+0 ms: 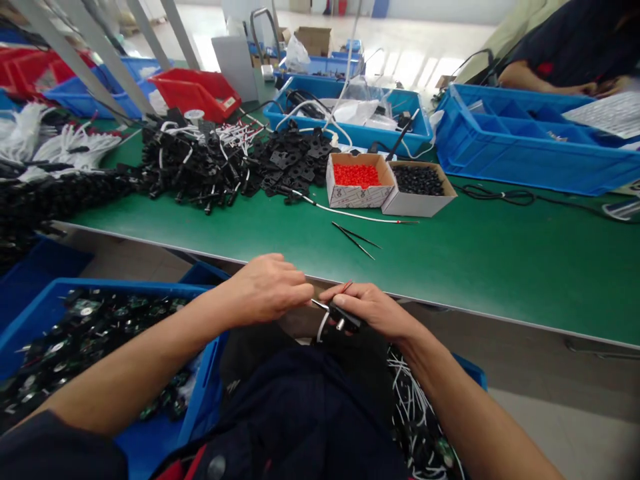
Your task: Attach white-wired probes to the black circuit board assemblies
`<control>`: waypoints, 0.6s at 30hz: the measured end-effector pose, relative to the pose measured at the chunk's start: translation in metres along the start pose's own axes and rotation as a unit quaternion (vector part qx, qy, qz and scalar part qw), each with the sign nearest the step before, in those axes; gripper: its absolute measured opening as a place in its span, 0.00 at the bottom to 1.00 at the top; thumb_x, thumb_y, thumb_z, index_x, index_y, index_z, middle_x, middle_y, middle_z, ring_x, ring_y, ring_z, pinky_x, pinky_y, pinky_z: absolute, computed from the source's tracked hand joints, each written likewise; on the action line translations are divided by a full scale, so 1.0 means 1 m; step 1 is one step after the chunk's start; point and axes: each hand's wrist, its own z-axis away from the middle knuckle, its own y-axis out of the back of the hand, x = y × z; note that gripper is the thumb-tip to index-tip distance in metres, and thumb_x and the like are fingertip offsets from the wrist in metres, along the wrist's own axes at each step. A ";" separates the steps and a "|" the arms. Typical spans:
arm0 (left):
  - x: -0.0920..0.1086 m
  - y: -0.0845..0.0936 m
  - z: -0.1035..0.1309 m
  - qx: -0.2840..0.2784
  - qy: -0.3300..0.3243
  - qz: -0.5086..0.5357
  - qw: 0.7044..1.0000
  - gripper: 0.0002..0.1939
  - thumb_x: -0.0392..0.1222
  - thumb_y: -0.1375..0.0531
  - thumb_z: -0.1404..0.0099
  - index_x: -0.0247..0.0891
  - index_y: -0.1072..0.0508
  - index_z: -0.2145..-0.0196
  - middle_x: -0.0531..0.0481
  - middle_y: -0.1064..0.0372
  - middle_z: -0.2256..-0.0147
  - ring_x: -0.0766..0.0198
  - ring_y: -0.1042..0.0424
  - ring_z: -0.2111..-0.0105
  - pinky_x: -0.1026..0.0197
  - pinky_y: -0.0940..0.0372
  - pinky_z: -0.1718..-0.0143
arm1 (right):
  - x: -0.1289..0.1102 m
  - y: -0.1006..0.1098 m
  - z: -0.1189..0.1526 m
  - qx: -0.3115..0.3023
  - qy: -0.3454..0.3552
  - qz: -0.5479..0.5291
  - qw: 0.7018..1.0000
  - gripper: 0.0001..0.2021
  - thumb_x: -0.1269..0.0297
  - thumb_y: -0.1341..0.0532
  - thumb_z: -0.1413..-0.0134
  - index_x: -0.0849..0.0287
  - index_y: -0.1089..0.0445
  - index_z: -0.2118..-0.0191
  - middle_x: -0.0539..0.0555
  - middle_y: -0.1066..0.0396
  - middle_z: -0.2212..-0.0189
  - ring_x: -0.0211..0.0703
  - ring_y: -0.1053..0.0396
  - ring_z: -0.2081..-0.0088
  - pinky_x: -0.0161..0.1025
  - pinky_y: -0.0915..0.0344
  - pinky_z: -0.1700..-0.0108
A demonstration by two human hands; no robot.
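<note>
In front of my lap, my right hand (373, 308) is wrapped round a small black plastic part (346, 317) with a silver stub and a white cable (323, 325) hanging from it. Reddish-brown wires (347, 286) stick up by the right fingers. My left hand (273, 287) is closed just left of the part, its fingertips at the end of a thin silver rod (320, 305); what lies inside that fist is hidden. On the green bench (480, 260) beyond lie black tweezers (355, 239) and a white cable with a red-marked end (350, 215).
Small boxes of red pieces (356, 175) and black pieces (419, 180) stand behind the tweezers. Heaps of black parts (200, 160) lie left. A blue bin of assemblies (100, 283) is at my left, cabled parts (415, 407) below right. Another person (565, 53) works beyond a blue divided crate (525, 157).
</note>
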 end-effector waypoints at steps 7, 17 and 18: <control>0.030 -0.038 0.009 0.079 0.316 0.411 0.851 0.16 0.49 0.47 0.30 0.35 0.27 0.66 0.53 0.33 0.73 0.70 0.37 0.73 0.67 0.44 0.71 | 0.019 -0.023 -0.003 0.138 0.080 -0.237 0.958 0.28 0.46 0.43 0.38 0.61 0.39 0.42 0.61 0.36 0.48 0.38 0.29 0.64 0.36 0.28 0.70; 0.063 -0.063 -0.003 0.124 0.397 0.611 0.674 0.19 0.54 0.44 0.33 0.33 0.35 0.71 0.55 0.39 0.80 0.74 0.45 0.83 0.71 0.51 0.82 | 0.030 -0.049 -0.019 0.209 0.154 -0.256 0.931 0.28 0.44 0.44 0.39 0.62 0.37 0.42 0.62 0.37 0.47 0.39 0.29 0.60 0.36 0.27 0.62; 0.066 -0.064 -0.003 0.127 0.403 0.625 0.657 0.20 0.55 0.43 0.34 0.34 0.35 0.71 0.55 0.39 0.80 0.75 0.45 0.84 0.71 0.52 0.83 | 0.032 -0.051 -0.020 0.220 0.168 -0.249 0.928 0.27 0.45 0.44 0.38 0.61 0.37 0.43 0.62 0.37 0.47 0.40 0.29 0.58 0.36 0.28 0.58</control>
